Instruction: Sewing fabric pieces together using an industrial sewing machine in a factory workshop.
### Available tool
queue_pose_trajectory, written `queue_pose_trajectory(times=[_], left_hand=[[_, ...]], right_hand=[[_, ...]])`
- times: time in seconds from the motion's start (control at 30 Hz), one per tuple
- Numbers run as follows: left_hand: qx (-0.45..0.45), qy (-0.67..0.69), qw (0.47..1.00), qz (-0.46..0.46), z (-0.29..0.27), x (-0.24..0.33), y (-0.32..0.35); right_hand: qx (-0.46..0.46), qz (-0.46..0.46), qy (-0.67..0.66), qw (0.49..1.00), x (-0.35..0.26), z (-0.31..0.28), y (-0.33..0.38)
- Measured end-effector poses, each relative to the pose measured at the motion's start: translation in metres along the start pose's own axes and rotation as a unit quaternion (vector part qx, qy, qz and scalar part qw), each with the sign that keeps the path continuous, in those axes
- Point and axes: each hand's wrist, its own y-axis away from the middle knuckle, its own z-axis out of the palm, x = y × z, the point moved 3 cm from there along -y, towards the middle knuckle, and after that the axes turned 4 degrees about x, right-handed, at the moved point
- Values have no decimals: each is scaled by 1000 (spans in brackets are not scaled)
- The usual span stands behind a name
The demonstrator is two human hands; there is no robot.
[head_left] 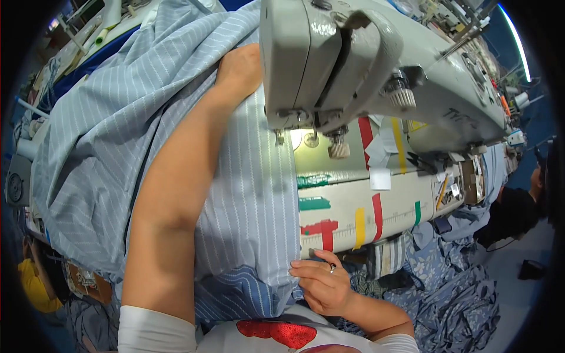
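Note:
Light blue striped fabric (pixel 250 194) lies across the sewing machine (pixel 329 65) bed, its straight right edge running from the needle area down toward me. My left arm reaches far over the fabric, and my left hand (pixel 238 70) rests on it behind the machine head, which hides its fingers. Close to my body, my right hand (pixel 326 287), with a ring on one finger, grips the near right edge of the fabric at its fingertips. The presser foot (pixel 279 138) sits at the fabric's edge, under a lit patch.
Coloured tape strips (pixel 360 228) mark the table right of the fabric. White scraps (pixel 380 178), black snips (pixel 422 163) and a small parts tray (pixel 450 191) lie farther right. Heaped patterned cloth (pixel 447 288) is at lower right. Another person (pixel 509 215) is at the right rim.

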Motion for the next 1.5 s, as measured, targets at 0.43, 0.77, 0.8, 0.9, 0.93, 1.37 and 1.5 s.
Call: queue_pose_trajectory(times=[0.43, 0.77, 0.8, 0.9, 0.93, 1.37, 1.5], left_hand=[[-114, -248, 959, -81, 16, -85, -69], [-287, -201, 935, -63, -130, 54, 96], [-255, -223, 940, -43, -170, 77, 133], [-83, -318, 930, -166, -240, 102, 249], [-14, -345, 910, -230, -258, 104, 284], [359, 45, 807, -466, -323, -7, 379], [493, 10, 779, -386, -378, -9, 304]], right_hand=[[-50, -26, 47, 997, 34, -15, -78], [147, 51, 42, 987, -3, -15, -7], [154, 51, 35, 986, -14, -12, 10], [88, 220, -25, 971, -8, 22, 62], [97, 219, -32, 970, -7, 34, 65], [56, 464, -576, 671, 36, 62, 81], [42, 469, -654, 592, 28, 47, 90]])
